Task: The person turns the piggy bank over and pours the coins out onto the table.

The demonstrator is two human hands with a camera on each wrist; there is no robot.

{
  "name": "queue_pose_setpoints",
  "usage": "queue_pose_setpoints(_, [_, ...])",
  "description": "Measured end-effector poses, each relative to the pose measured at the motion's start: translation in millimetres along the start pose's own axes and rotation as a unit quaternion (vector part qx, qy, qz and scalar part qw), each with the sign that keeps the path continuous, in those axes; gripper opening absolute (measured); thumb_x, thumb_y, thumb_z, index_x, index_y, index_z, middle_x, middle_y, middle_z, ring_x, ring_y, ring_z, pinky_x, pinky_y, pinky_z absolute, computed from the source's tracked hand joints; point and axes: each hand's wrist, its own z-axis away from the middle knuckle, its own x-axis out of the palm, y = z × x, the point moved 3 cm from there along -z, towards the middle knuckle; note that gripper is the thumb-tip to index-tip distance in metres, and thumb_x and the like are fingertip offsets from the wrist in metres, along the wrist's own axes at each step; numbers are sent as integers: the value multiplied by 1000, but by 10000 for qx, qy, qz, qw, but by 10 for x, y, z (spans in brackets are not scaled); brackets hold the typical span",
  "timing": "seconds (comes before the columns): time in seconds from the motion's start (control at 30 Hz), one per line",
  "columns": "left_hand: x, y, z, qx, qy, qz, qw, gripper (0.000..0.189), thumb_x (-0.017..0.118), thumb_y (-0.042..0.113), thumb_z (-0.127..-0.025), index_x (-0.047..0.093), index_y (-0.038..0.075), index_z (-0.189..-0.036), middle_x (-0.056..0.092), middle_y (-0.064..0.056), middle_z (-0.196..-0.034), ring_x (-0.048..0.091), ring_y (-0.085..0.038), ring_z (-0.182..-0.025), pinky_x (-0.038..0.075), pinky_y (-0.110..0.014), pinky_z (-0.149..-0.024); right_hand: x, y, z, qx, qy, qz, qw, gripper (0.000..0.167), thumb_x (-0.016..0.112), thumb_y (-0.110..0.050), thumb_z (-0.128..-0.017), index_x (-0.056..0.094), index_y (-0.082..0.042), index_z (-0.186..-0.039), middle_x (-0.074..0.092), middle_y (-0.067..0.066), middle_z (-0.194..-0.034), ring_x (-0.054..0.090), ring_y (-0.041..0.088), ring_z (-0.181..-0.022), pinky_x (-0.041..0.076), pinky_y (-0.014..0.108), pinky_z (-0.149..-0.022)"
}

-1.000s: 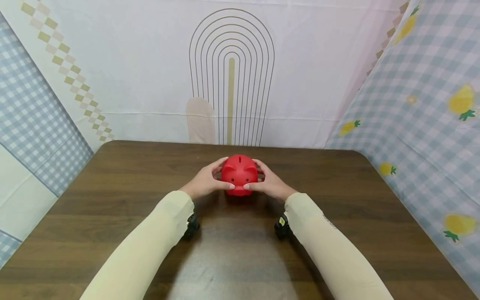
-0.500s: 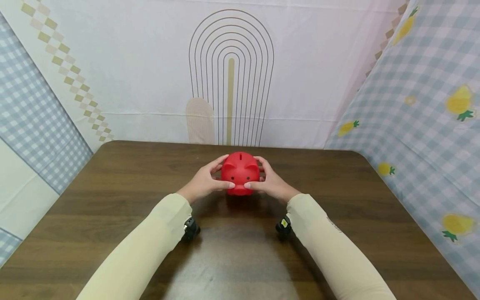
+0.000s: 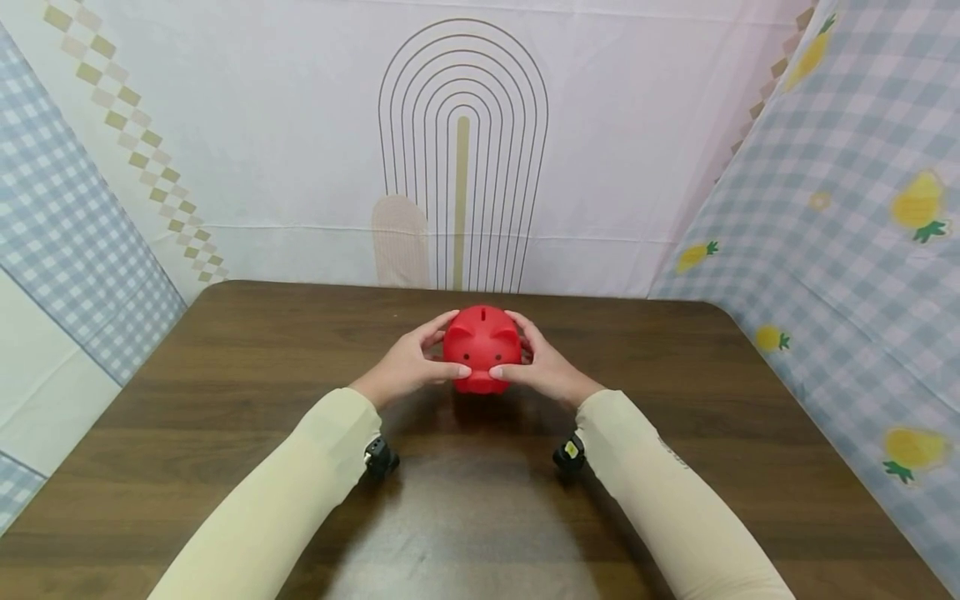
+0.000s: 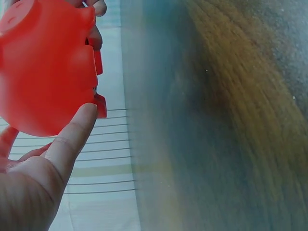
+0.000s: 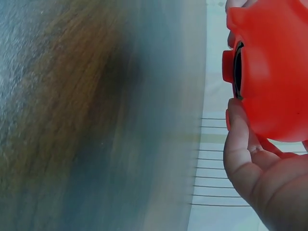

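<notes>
A red piggy bank [image 3: 482,343] faces me, with a coin slot on top, two ears, small dark eyes and a snout. My left hand [image 3: 407,364] grips its left side, thumb beside the snout. My right hand [image 3: 552,367] mirrors that grip on the other side. Both wrist views show the wall cloth between its feet and the table, so it is held up off the surface. The right wrist view shows a dark round part [image 5: 237,70] on its underside. Fingers behind the piggy bank are partly hidden.
A brown wooden table [image 3: 480,500] spreads beneath the hands. Behind it hangs a white cloth [image 3: 622,125] with an arch pattern. Blue checked cloth [image 3: 840,250] with pineapples borders the right side, and more checked cloth [image 3: 67,192] the left.
Both hands have raised the piggy bank a little, and it looks slightly larger and a touch farther right. The grip looks the same.
</notes>
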Motion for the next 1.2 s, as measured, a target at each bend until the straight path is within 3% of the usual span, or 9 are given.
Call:
queue_pose_setpoints(0.47, [69,45,57,229,128,-414,9988,80,74,30,-84,30,30,-151,40,-11,-149,56,-35,-118,53,-45,-90,-2,-6,64,103,167,-528,9984,81,68,-20,-86,21,-24,-151,33,11,-147,37,35,-129,52,47,-92])
queue_pose_setpoints(0.83, [91,46,72,691,204,-595,9956,75,72,26,-86,33,24,-151,41,-9,-148,46,-34,-129,49,-45,-97,-34,11,73,165,173,-711,9972,80,67,-23,-85,21,-22,-151,36,13,-143,40,35,-126,52,45,-91])
queue_pose_setpoints(1.0, [132,70,102,881,269,-679,9934,74,72,22,-86,35,22,-150,41,-7,-148,50,-33,-125,50,-42,-95,-42,35,90,142,178,-827,9963,77,64,-21,-86,22,-19,-151,38,15,-142,43,35,-123,52,44,-90])
queue_pose_setpoints(1.2, [148,86,140,1200,515,-1078,9856,71,73,21,-85,39,21,-148,43,-5,-146,50,-29,-124,50,-47,-94,-49,57,91,232,193,-884,9956,77,62,-22,-87,20,-18,-152,37,15,-142,45,34,-121,52,45,-91])
